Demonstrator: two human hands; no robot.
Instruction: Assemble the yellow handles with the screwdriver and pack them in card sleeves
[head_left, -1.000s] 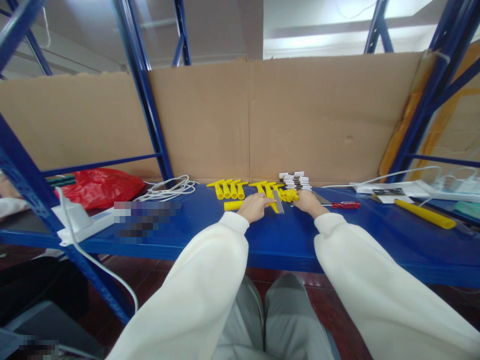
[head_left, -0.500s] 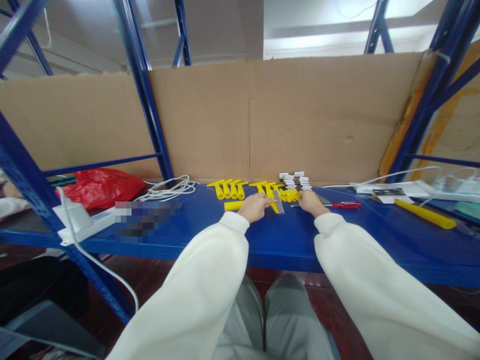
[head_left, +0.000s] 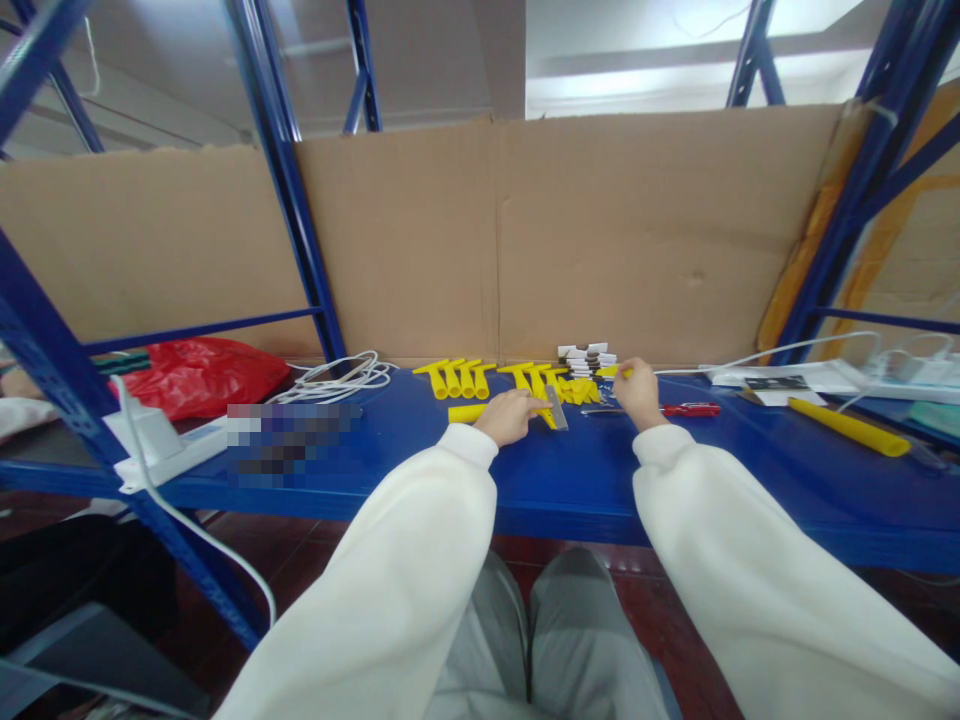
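Note:
My left hand [head_left: 506,418] is closed around a yellow T-shaped scraper [head_left: 465,413] lying on the blue shelf, its tubular handle sticking out to the left. A flat metal blade [head_left: 558,410] lies along the scraper's head, near my left fingertips. Pinched in my right hand [head_left: 638,393] is a small yellow piece [head_left: 606,371], raised beside a stack of white packets [head_left: 586,358]. Several similar small yellow pieces [head_left: 580,391] lie in a pile between my hands. Behind them stand yellow T-shaped handles in two groups, one farther left [head_left: 454,380] and one nearer [head_left: 529,376].
A red-handled screwdriver [head_left: 691,409] lies right of my right hand. Farther right are a long yellow tube [head_left: 851,428] and a white power strip. On the left are coiled white cable [head_left: 341,378], a red bag [head_left: 202,378] and another power strip. Cardboard [head_left: 495,240] closes the back.
My right hand has lifted and moved slightly right and back from the pile, now showing a small yellow piece in its fingers. My left hand stays on the scraper.

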